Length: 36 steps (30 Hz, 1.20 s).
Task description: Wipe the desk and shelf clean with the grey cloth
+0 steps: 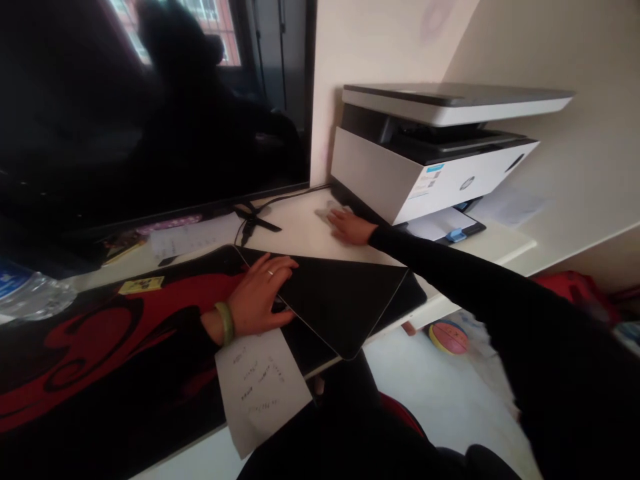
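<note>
My left hand (257, 293), with a ring and a pale green bangle, grips the left edge of a thin black closed laptop (345, 293). The fingers lie on top and the thumb is at the lower side. The laptop sits askew over the black and red desk mat (190, 293), one corner reaching past the desk's front edge. Farther back, my right hand (353, 227) presses a crumpled white tissue (327, 208) onto the pale desktop (295, 217), beside the printer.
A white printer (425, 160) stands at the back right, a large dark screen (150, 113) at the back left. A black cable (250, 223), a plastic bottle (33, 290), a yellow packet (141, 285) and a handwritten sheet (263, 387) lie about. A ball (449, 337) rests on the floor.
</note>
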Motion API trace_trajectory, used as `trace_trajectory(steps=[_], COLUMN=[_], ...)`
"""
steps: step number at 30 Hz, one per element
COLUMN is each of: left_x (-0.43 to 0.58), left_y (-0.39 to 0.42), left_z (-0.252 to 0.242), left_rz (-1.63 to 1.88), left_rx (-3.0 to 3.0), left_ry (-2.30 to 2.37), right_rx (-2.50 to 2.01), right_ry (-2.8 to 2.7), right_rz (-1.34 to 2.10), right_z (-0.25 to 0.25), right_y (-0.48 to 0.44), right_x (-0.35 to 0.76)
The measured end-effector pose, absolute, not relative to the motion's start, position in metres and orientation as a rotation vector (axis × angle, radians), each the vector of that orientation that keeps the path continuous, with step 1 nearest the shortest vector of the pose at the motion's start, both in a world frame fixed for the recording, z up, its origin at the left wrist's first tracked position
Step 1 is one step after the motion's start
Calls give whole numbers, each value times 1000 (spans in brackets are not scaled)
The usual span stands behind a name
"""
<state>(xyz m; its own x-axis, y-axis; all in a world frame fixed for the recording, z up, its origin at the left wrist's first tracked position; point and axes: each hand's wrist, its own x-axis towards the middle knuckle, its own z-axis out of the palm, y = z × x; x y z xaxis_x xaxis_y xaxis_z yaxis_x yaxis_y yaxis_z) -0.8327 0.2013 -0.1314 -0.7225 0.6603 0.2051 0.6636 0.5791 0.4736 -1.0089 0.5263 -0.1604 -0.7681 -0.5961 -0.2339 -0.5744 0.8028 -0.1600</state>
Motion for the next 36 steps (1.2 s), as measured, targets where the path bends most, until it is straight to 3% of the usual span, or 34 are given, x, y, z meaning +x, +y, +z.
trace_trajectory(steps=[5, 15, 26, 29, 34, 36], left_x=[-833, -836, -838, -843, -864, -876], left_y=[201, 197, 197, 198, 209, 214], left_z=[-130, -135, -128, -123, -105, -96], left_rz=[-815, -804, -797, -824, -946, -981], left_rx=[-1177, -1182, -1182, -1169, -1032, -976], left_ry=[-2777, -2766, -2817, -2841, -2904, -2952], right_rx=[-976, -880, -527, -271, 731, 914], right_ry=[2722, 2547, 2949, 3114, 3326, 3374], right_rz=[-304, -913, -854, -813, -765, -848], right_z=[-161, -104, -96, -104, -121, -121], right_y=[537, 684, 745, 778, 814, 809], right_x=[-1007, -854, -763, -745, -720, -715])
